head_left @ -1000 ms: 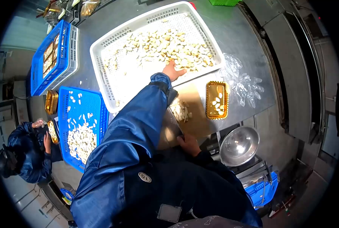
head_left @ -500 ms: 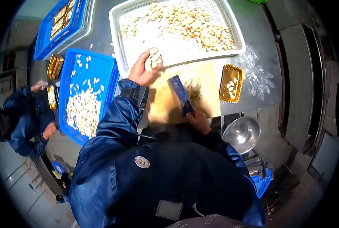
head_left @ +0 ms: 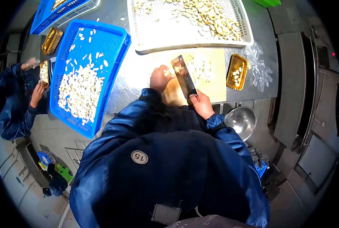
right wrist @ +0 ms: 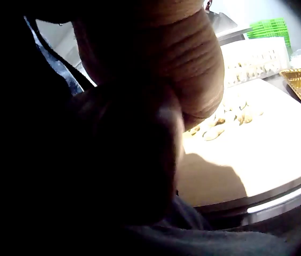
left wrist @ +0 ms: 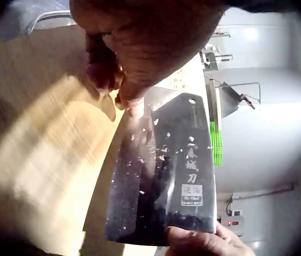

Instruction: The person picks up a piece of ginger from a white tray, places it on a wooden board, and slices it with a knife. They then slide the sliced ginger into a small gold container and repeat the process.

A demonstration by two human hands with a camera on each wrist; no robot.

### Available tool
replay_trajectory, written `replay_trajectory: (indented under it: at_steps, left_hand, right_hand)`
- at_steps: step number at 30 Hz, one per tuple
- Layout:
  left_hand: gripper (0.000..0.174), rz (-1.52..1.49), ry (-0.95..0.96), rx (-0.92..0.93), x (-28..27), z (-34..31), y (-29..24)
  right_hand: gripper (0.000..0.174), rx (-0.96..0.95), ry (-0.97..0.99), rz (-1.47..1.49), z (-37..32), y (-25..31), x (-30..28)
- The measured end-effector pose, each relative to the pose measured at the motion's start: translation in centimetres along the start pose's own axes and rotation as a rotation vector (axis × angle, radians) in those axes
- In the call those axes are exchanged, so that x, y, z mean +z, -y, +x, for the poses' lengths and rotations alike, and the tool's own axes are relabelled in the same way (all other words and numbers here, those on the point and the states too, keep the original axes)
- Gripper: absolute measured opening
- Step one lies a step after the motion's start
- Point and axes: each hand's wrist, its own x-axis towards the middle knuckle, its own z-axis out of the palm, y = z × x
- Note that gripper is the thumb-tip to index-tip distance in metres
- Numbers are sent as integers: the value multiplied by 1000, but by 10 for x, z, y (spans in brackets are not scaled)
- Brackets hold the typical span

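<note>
On the wooden cutting board, my right hand grips a broad cleaver at its handle end, thumb against the blade. Dark steel, printed characters and small pale crumbs show on the blade in the left wrist view. My left hand, fingers curled, holds a pale mushroom-like piece close against the blade's side. Any others in the palm are hidden. Right of the cleaver lies a heap of cut pale pieces. In the right wrist view my right hand is mostly dark and hides the cleaver.
Behind the board stands a white basket of whole pieces. To the left, a blue basket holds many slices. A gold tray and clear plastic gloves lie right. A steel bowl sits below. Another person works at far left.
My left hand has gone from the white basket, through a raised handful of pieces, down onto the board beside the cleaver. My right hand has lifted the cleaver and brought it next to the left.
</note>
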Motion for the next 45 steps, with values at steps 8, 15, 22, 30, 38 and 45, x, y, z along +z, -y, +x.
replay_trajectory:
  at_steps: [8, 15, 22, 30, 38, 45]
  left_hand:
    - [28, 53, 57, -81, -6, 4, -3]
    - [28, 63, 88, -75, -8, 4, -3]
    - [29, 73, 100, -108, -8, 4, -4]
    - [20, -264, 175, -252, -18, 2, 4]
    - [27, -931, 316, -546, -61, -12, 34]
    - [44, -61, 55, 195, 6, -3, 14]
  right_hand:
    - [28, -12, -113, -178, -11, 21, 6]
    - [27, -85, 8, -327, -15, 34, -9]
    - [31, -95, 38, -387, -14, 33, -5]
    - [30, -53, -34, -79, -8, -5, 2]
    - [26, -59, 157, -149, -14, 17, 12]
    - [29, 97, -35, -18, -19, -5, -7]
